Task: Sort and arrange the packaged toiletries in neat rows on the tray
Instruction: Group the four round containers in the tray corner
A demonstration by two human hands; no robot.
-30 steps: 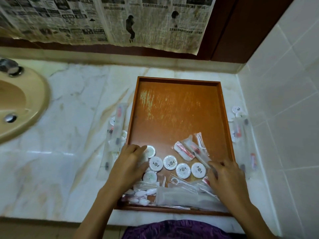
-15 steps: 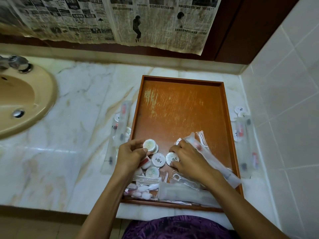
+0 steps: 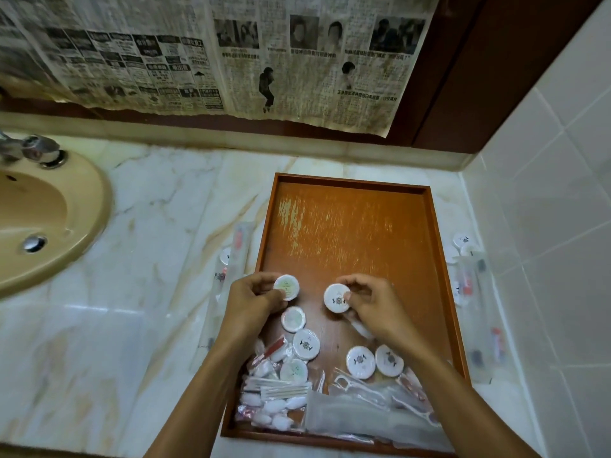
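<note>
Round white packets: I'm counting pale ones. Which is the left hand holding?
The left hand pinches the greenish-faced round packet; the right hand's packet bears a dark emblem.

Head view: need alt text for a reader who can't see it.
A person's left hand and right hand each pinch a round white packaged toiletry disc, one left, one right, above a rectangular brown wooden tray. More discs and clear-wrapped items crowd the tray's near end; the far half is bare. The tray sits on a white marble counter beside a beige sink.
</note>
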